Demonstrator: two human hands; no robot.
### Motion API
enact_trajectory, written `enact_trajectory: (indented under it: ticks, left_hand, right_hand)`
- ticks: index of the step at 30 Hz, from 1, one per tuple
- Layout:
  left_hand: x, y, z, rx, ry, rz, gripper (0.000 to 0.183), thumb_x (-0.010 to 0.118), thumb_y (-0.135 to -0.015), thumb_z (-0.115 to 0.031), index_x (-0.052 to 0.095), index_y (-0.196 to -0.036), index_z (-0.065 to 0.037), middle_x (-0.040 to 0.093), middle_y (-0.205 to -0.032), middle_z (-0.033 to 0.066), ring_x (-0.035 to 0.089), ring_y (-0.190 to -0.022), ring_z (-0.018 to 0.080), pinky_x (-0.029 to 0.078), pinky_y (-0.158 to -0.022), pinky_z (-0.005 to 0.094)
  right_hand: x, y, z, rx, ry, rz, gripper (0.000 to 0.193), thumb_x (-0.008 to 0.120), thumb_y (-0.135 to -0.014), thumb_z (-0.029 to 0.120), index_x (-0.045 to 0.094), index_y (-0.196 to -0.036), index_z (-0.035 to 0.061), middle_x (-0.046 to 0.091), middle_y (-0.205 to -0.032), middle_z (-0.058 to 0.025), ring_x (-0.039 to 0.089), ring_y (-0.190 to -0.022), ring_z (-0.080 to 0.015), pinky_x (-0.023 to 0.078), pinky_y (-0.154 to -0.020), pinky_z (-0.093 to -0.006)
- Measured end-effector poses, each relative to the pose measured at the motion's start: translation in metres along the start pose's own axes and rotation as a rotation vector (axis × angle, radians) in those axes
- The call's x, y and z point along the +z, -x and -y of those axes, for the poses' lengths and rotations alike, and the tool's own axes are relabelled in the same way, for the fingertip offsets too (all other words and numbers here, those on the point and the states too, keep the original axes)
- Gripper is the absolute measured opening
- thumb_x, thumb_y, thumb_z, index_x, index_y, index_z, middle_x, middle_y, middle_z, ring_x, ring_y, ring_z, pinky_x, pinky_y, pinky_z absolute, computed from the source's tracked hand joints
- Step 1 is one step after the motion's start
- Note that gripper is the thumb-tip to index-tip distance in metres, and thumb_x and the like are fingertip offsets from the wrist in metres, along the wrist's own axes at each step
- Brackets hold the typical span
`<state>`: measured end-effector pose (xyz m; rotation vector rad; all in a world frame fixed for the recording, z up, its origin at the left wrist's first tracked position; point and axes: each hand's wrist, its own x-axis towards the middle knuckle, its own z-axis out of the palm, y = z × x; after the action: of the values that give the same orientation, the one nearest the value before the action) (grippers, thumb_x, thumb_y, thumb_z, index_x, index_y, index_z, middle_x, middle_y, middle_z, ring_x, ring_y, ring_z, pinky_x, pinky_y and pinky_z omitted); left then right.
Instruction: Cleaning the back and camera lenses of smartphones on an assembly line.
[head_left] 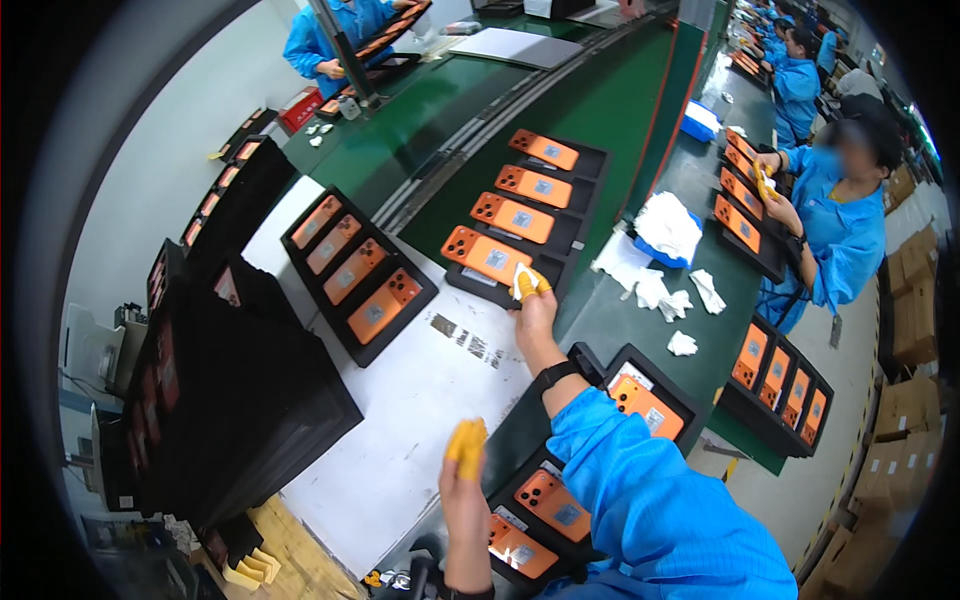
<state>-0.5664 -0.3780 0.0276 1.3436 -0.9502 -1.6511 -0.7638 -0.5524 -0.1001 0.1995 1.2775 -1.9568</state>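
Note:
My right hand point(536, 312), wearing yellow finger cots, pinches a white wipe point(524, 281). It is at the lower right end of the nearest orange phone point(492, 256) in a black tray point(590, 200); contact between wipe and phone cannot be made out. Several orange phones lie in a row in that tray, each back up with a pale square label. My left hand point(463, 505) is raised at lower centre, yellow cots on its stretched fingers, with nothing visible in it. Beside it another black tray point(515, 470) holds orange phones point(553, 505).
A second phone tray point(365, 352) lies on the white board point(390, 400), with tall stacked black trays point(250, 420) to its left. White wipes fill a blue box point(664, 250); crumpled wipes point(682, 343) lie nearby. Across the bench a co-worker point(840, 210) handles phones.

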Motion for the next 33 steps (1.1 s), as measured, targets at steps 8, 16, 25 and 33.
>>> enact_trajectory:
  ticks: [8, 16, 25, 33]
  left_hand:
    - [-0.035, 0.118, -0.011, 0.057, -0.117, -0.035, 0.027, 0.050, -0.093, -0.007, 0.056, -0.118, 0.003, 0.059, -0.119, 0.0135, 0.055, -0.110, 0.0234, 0.039, -0.099, 0.0320]
    - [-0.083, 0.171, -0.015, 0.156, -0.083, -0.062, 0.031, 0.050, -0.094, -0.004, 0.051, -0.124, 0.004, 0.057, -0.123, 0.0163, 0.055, -0.114, 0.0223, 0.039, -0.099, 0.0306]
    - [-0.123, 0.217, 0.015, 0.317, -0.348, -0.034, 0.031, 0.061, -0.086, -0.005, 0.060, -0.117, -0.010, 0.066, -0.089, 0.0104, 0.062, -0.078, 0.0229, 0.048, -0.072, 0.0305]
    - [-0.248, 0.319, 0.033, 0.504, -0.667, -0.347, 0.023, 0.065, -0.081, -0.003, 0.066, -0.103, -0.003, 0.066, -0.105, 0.0116, 0.063, -0.099, 0.0284, 0.047, -0.088, 0.0376]
  right_hand:
    - [0.007, -0.069, -0.014, -0.028, 0.148, -0.021, 0.041, 0.042, -0.085, 0.003, 0.056, -0.120, 0.0180, 0.062, -0.104, 0.0003, 0.060, -0.090, -0.0158, 0.043, -0.070, -0.0483]
    - [0.041, -0.030, 0.019, -0.172, 0.369, 0.308, 0.025, 0.045, -0.087, 0.009, 0.058, -0.108, 0.0140, 0.058, -0.086, 0.0000, 0.054, -0.068, -0.0110, 0.038, -0.049, -0.0255]
    - [-0.023, 0.085, 0.065, -0.446, 0.706, 0.813, 0.032, 0.055, -0.092, 0.014, 0.056, -0.120, -0.0006, 0.062, -0.109, -0.0053, 0.059, -0.096, -0.0121, 0.046, -0.081, -0.0236]
    - [-0.130, 0.302, 0.020, -0.407, 0.862, 0.979, 0.028, 0.063, -0.089, 0.011, 0.060, -0.115, 0.0010, 0.064, -0.106, -0.0054, 0.059, -0.098, -0.0129, 0.046, -0.086, -0.0250]
